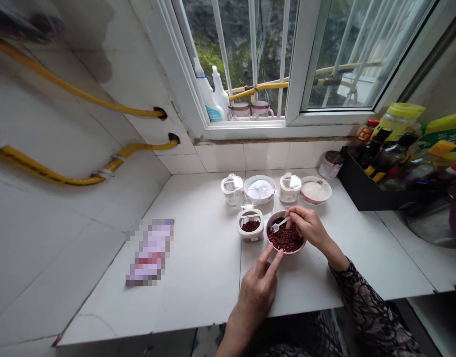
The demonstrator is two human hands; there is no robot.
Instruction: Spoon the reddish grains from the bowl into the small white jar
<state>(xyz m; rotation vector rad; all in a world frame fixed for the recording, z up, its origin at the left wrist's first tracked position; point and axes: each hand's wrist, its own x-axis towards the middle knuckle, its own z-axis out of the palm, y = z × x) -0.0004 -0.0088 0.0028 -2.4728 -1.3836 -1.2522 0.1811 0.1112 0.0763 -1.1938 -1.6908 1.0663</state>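
Note:
My right hand [306, 225] pinches the handle of a small white spoon [275, 227] over a pink-rimmed bowl [289, 253] of dark red-brown peppercorn-like grains [285, 239]. At the bowl's near rim, two fingers of my left hand [260, 282] reach out and touch it; the other fingers are curled. Just left of the bowl stands a clear seasoning jar [250, 236] with a white rim, its lid raised, holding some of the same dark grains. The spoon's bowl looks pale, and I cannot tell whether it carries any grains.
Behind stand two more lidded jars [232, 186] [290, 187], a bowl of white granules [259, 189] and a bowl of pale powder [315, 191]. A black box of bottles [376, 196] is at right. A blurred purple packet [150, 255] lies left on the white counter [198, 277].

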